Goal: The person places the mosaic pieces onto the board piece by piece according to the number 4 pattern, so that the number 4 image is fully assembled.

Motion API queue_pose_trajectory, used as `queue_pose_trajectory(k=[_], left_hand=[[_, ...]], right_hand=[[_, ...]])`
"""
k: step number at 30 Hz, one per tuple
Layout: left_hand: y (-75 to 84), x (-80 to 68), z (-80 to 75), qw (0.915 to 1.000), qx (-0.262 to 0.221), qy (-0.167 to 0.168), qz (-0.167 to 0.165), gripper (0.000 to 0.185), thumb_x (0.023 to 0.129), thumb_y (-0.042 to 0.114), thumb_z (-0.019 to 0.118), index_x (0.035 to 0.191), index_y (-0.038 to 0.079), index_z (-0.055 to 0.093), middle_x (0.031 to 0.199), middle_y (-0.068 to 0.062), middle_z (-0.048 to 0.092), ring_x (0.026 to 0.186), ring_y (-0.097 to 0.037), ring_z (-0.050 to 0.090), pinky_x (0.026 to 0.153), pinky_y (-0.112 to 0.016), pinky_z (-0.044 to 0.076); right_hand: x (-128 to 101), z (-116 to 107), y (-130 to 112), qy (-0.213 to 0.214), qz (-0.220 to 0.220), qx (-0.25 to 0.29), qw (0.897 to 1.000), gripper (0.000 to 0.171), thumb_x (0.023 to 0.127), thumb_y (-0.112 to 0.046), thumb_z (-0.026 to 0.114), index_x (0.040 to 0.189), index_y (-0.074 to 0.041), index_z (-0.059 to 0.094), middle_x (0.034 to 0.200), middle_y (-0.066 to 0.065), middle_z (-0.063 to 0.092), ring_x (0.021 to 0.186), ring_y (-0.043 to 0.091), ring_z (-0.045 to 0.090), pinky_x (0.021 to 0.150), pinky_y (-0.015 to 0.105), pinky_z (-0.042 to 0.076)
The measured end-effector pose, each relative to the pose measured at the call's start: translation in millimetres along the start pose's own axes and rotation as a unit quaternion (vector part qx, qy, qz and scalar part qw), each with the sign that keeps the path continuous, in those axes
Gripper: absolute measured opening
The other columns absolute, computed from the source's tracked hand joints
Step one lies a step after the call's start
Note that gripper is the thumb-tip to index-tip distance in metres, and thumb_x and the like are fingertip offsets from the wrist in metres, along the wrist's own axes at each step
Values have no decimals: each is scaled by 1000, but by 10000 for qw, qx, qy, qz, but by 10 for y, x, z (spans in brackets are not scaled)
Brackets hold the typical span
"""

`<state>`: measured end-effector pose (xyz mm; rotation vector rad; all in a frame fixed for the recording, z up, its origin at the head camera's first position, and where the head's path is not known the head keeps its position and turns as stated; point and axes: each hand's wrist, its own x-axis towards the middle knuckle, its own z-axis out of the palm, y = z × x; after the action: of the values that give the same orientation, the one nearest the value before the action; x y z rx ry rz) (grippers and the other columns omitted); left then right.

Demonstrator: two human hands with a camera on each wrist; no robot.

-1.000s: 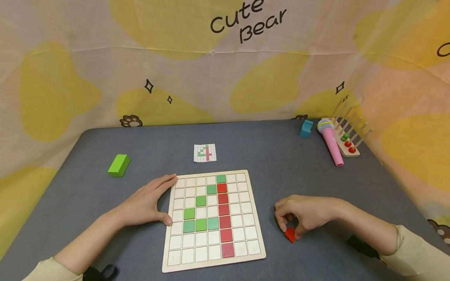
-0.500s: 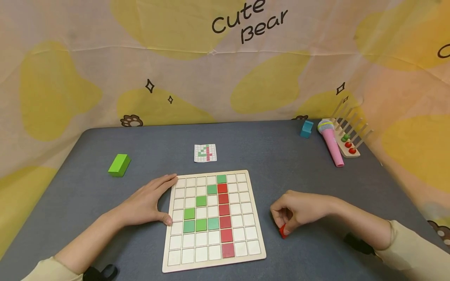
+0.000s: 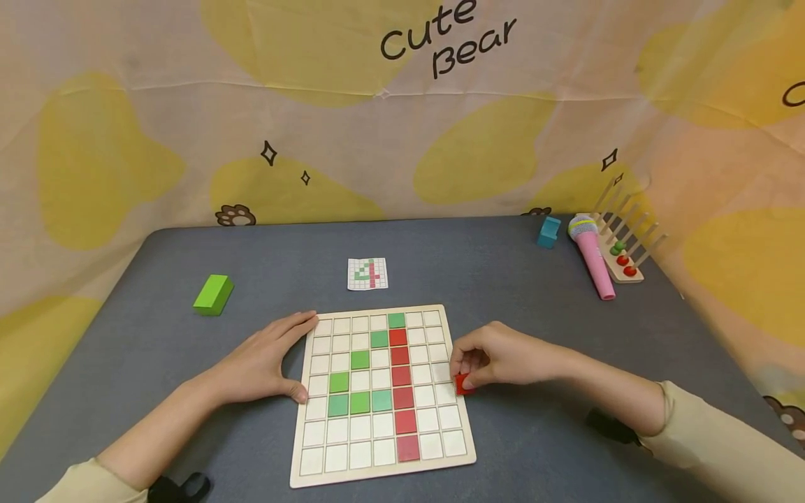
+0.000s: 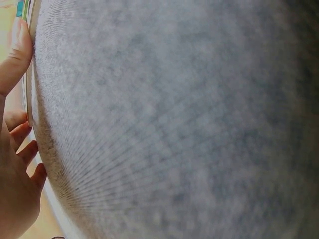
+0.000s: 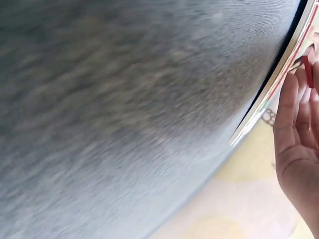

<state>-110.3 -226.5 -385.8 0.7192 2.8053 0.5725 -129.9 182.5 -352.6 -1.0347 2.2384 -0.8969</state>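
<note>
A wooden grid board [image 3: 377, 477] lies on the dark table, its white squares partly filled with green tiles [image 3: 360, 360] and a column of red tiles [image 3: 401, 376]. Along the board's left edge rests my left hand [image 3: 264, 360], thumb and fingers spread against the rim; the left wrist view shows the thumb [image 4: 20, 50] at that edge. My right hand [image 3: 497, 355] pinches a red square tile [image 3: 464, 384] between thumb and fingers, right at the board's right edge. In the right wrist view the red tile [image 5: 308, 69] shows edge-on between the fingertips.
A small printed pattern card [image 3: 367, 274] lies behind the board. At the left is a green block [image 3: 214, 295]. Back right are a blue block [image 3: 548, 232], a pink microphone [image 3: 593, 258] and a peg stand [image 3: 627, 274] with beads. A printed cloth [image 3: 352, 140] hangs behind the table.
My right hand has lifted the red tile from the table on the right and carried it left to the board's edge. The left hand stays where it was.
</note>
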Motion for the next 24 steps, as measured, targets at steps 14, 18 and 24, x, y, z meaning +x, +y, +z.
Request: queue_pose_trajectory(k=[14,18,24], left_hand=[[-6,1,4,10000,10,18,22,121,59,75,75,154,10,34,160,-10,34,146,-41,33,106,-66,35],[-7,1,5,10000,12,21,21,122,59,75,75,154,10,34,160,-10,34,146,-41,33,106,-66,35],[-11,2,8,10000,-6,43,38,121,59,74,75,154,9,35,160,-11,34,145,-41,33,106,-66,35]], right_hand=[[278,185,-179,400,129,68,9991,13,85,-6,74,97,-13,77,88,-4,75,72,-4,60,69,17,54],[310,228,-219,378,75,28,9993,14,85,-5,73,95,-12,77,87,-3,76,72,-6,60,69,16,53],[343,283,-262,345,105,56,9993,12,83,-4,73,92,-11,77,82,-2,75,69,-6,59,67,15,52]])
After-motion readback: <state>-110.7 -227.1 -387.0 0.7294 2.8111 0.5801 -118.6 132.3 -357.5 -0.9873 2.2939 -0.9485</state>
